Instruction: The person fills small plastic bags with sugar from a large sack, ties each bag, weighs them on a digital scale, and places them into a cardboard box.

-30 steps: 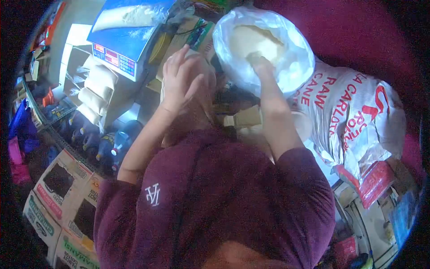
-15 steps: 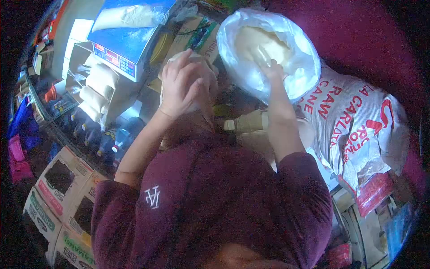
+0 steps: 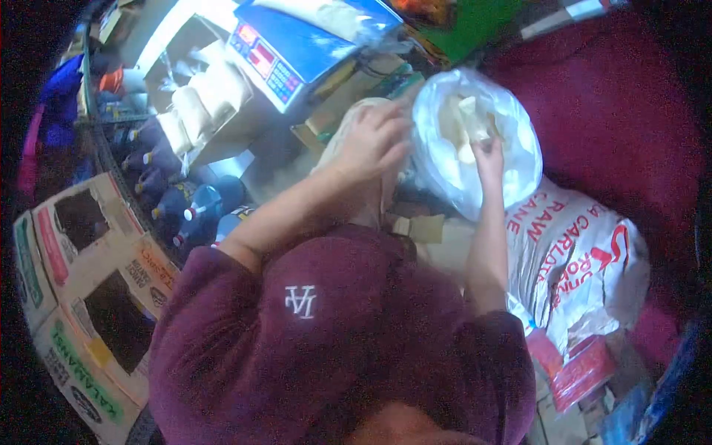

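Note:
My right hand (image 3: 487, 152) is closed around a pale, partly see-through scoop (image 3: 475, 122), which is over the contents of an open sack with a white plastic liner (image 3: 519, 167). Pale granular stuff (image 3: 454, 133) shows inside the sack. My left hand (image 3: 377, 141) is a little to the left of the sack, its fingers apart and somewhat smeared, with nothing seen in it. It lies over a beige rounded shape (image 3: 347, 137); whether it touches this I cannot tell.
A blue-topped digital scale (image 3: 308, 48) holds a filled plastic bag (image 3: 319, 13). A carton (image 3: 252, 111) contains several filled bags (image 3: 204, 100). Capped bottles (image 3: 211, 204) stand at left, above printed cartons (image 3: 96, 297). A printed "raw cane" sack (image 3: 586, 259) lies at right.
The view has shifted, so the surroundings sit differently. My right hand has lifted the scoop from the pale contents. My left hand has moved towards the lined sack.

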